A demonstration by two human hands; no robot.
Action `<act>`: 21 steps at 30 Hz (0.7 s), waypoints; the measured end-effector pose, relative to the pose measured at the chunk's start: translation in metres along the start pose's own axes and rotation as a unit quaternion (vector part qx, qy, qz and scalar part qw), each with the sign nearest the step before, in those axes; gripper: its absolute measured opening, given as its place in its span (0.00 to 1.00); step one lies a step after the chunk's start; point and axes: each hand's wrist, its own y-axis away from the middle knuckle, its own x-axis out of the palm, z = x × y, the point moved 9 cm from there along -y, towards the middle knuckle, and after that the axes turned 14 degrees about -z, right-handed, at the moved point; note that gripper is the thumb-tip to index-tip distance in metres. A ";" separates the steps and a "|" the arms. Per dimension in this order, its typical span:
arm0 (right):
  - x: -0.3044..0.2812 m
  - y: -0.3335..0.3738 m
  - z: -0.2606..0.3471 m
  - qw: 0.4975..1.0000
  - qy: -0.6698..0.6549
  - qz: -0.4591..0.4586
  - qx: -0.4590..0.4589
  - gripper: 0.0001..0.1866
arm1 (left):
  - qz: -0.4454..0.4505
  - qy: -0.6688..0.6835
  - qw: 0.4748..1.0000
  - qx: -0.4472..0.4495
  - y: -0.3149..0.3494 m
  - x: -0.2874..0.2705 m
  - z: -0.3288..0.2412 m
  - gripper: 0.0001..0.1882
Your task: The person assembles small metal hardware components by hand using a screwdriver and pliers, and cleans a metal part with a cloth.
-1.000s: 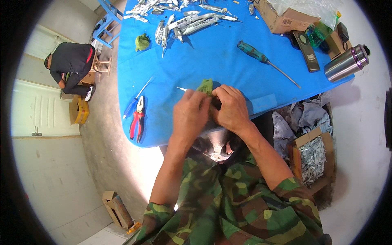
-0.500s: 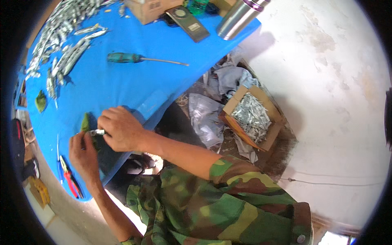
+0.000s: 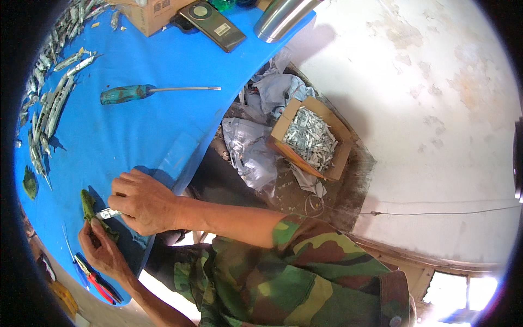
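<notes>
My right hand (image 3: 143,200) is closed round a small silvery-white tube-like piece (image 3: 109,213), whose end sticks out toward my left hand. Fingers pinched, my left hand (image 3: 103,249) holds a fuzzy green cloth-like piece (image 3: 87,203) against that end; its far tip shows beyond the thumb. Both hands are just above the near left part of the blue-covered table (image 3: 158,125). Beside my left hand lie pliers (image 3: 101,284) with red and blue handles and a thin pointed metal rod (image 3: 68,242). What the fingertips cover is hidden.
A teal-handled screwdriver (image 3: 131,94) lies mid-table. Long silvery pieces (image 3: 54,109) heap at the left; another green scrap (image 3: 30,182) is nearer. A phone (image 3: 215,26), cardboard box (image 3: 152,15) and steel flask (image 3: 282,19) stand behind. An open carton (image 3: 340,128) of silvery strips sits below the table's right edge.
The view has shifted, so the table's things sit further left and the hands lower. The silvery piece now meets the green piece at my left fingertips, and its exposed end shows more.
</notes>
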 end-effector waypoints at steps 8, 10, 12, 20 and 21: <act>0.001 0.003 -0.001 0.998 -0.014 -0.056 -0.020 0.08 | -0.017 0.085 0.990 -0.107 -0.009 0.005 0.032 0.19; 0.003 0.002 -0.002 0.998 -0.006 -0.055 -0.019 0.08 | -0.030 0.124 0.989 -0.079 -0.013 0.009 0.035 0.20; 0.005 0.002 -0.006 0.998 0.001 -0.054 -0.016 0.08 | -0.028 0.089 0.994 -0.057 -0.016 0.009 0.027 0.19; 0.006 0.005 -0.004 0.999 -0.009 -0.048 -0.018 0.06 | -0.038 0.047 0.998 -0.024 -0.022 0.007 0.033 0.20; 0.007 0.006 -0.005 0.999 -0.008 -0.048 -0.017 0.06 | -0.037 0.042 0.998 -0.026 -0.022 0.006 0.030 0.20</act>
